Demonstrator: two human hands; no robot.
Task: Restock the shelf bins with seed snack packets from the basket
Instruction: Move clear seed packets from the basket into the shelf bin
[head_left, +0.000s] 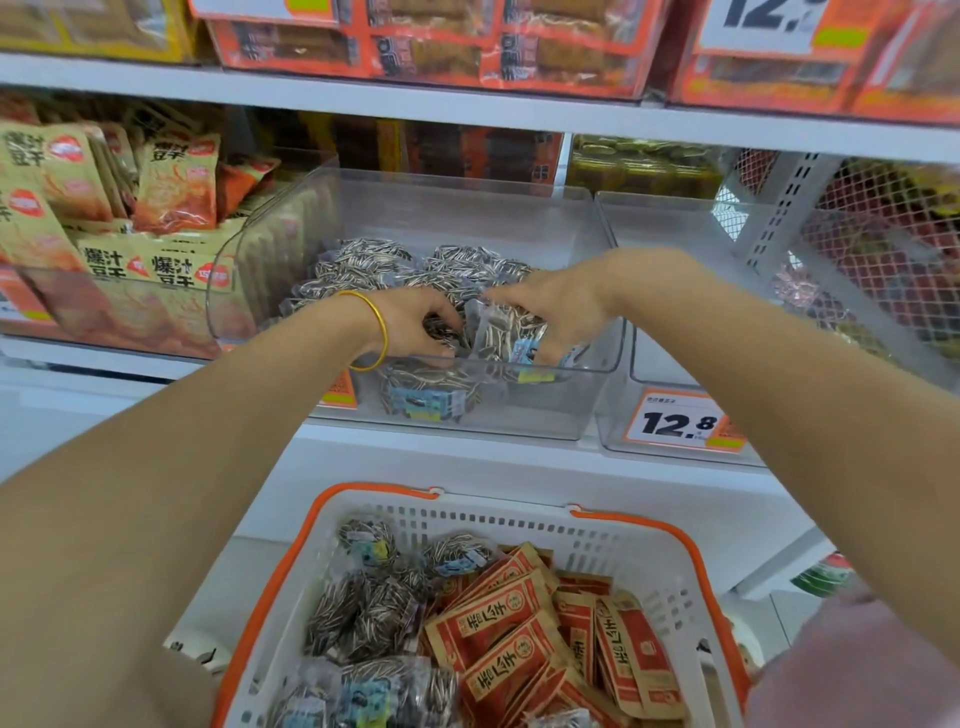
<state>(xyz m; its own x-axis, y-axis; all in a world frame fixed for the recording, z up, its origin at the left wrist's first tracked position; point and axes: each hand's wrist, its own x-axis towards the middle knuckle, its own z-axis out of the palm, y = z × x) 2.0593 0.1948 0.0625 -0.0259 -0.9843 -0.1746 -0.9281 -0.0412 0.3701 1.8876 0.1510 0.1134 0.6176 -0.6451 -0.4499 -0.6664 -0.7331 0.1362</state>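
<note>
Both hands reach into a clear plastic shelf bin (587, 395) that holds several sunflower seed packets (363, 265). My left hand (415, 325), with a gold bangle on the wrist, has its fingers curled round a seed packet near the bin's front. Beside it, my right hand (556, 306) grips another clear seed packet (506, 338) with a blue label, standing it upright. Below, a white basket with an orange rim (613, 551) holds more striped seed packets (358, 613) on the left and red-and-tan packets (524, 634) on the right.
An empty clear bin (665, 234) sits to the right, with a 12.8 price tag (675, 422) on its front. Yellow tofu snack bags (104, 208) fill the bin at the left. A white mesh divider (872, 249) stands at the right. Orange boxes (426, 47) line the upper shelf.
</note>
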